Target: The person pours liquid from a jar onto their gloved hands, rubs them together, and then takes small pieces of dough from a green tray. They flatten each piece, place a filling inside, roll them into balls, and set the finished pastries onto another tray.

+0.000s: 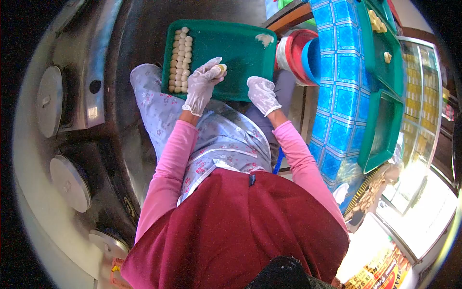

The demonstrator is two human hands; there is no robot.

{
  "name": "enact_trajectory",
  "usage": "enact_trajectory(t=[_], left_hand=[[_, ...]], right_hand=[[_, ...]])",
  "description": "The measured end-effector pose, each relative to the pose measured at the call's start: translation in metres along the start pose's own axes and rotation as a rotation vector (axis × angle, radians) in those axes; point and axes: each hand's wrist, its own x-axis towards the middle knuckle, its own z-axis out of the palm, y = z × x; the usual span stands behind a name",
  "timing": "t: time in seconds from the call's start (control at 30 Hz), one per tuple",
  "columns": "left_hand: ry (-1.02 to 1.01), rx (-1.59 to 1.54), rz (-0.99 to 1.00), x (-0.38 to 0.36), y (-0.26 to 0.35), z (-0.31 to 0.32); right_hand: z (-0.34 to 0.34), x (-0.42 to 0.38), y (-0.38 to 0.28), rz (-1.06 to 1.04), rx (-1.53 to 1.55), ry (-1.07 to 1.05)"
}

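Note:
A green tray (221, 43) lies across my lap, with rows of small pale dough balls (180, 60) along its left side. My left hand (201, 85), in a thin white glove, is over the tray just right of the rows. Its fingers are curled round a small dough piece with a yellowish middle (221, 69). My right hand (263, 94), also gloved, is at the tray's lower right edge with its fingers curled in; whatever it holds, if anything, is hidden. A lump of whitish dough (264, 39) sits in the tray's upper right corner.
Red and blue basins (312, 60) stand right of the tray. Beyond them is a table with a blue checked cloth (332, 96), bearing more green trays (363, 144). Round metal lids (70, 185) are at the left. A glass cabinet (414, 106) stands far right.

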Motion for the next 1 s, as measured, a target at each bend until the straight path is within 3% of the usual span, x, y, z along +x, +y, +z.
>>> enact_trajectory(t=[0.1,0.17,0.23,0.4,0.53,0.57,0.63,0.67,0.77,0.8,0.9,0.93,1.0], left_hand=[[-0.047,-0.035,-0.002,0.000,-0.001,-0.001],[-0.060,0.001,0.009,-0.001,-0.001,0.000],[-0.058,-0.029,-0.018,-0.004,-0.001,0.003],[-0.005,-0.042,-0.046,-0.007,-0.006,0.002],[-0.010,-0.009,-0.058,-0.004,-0.007,-0.006],[-0.034,0.002,-0.060,-0.005,-0.007,-0.004],[-0.057,0.024,-0.043,-0.008,-0.008,0.003],[-0.065,0.036,-0.029,-0.010,-0.008,0.005],[-0.184,-0.084,-0.032,-0.011,-0.003,0.006],[-0.186,-0.166,-0.029,-0.011,-0.003,0.007],[-0.199,-0.127,-0.022,-0.006,-0.005,0.006],[-0.165,-0.098,-0.015,-0.008,-0.004,0.007],[-0.104,-0.034,-0.012,-0.014,-0.002,0.012]], right_hand=[[-0.002,0.018,0.009,-0.016,0.014,-0.009],[-0.020,0.022,0.012,0.174,0.537,0.097],[-0.032,0.030,0.016,0.315,0.896,0.041],[-0.038,0.024,0.029,-0.041,0.355,0.320],[-0.029,-0.011,0.026,-0.234,-0.092,0.025],[-0.020,-0.013,0.011,-0.130,-0.279,-0.158],[-0.016,-0.022,0.015,-0.398,-0.050,0.161],[-0.031,-0.018,0.004,-0.299,-0.120,-0.004],[-0.004,-0.008,0.016,-0.299,0.067,0.089],[0.001,0.000,0.019,-0.265,0.092,0.003],[-0.011,0.007,0.022,-0.035,1.242,-0.133],[-0.051,0.005,0.009,0.318,1.313,-0.229],[-0.056,0.005,-0.002,0.334,1.596,-0.056]])
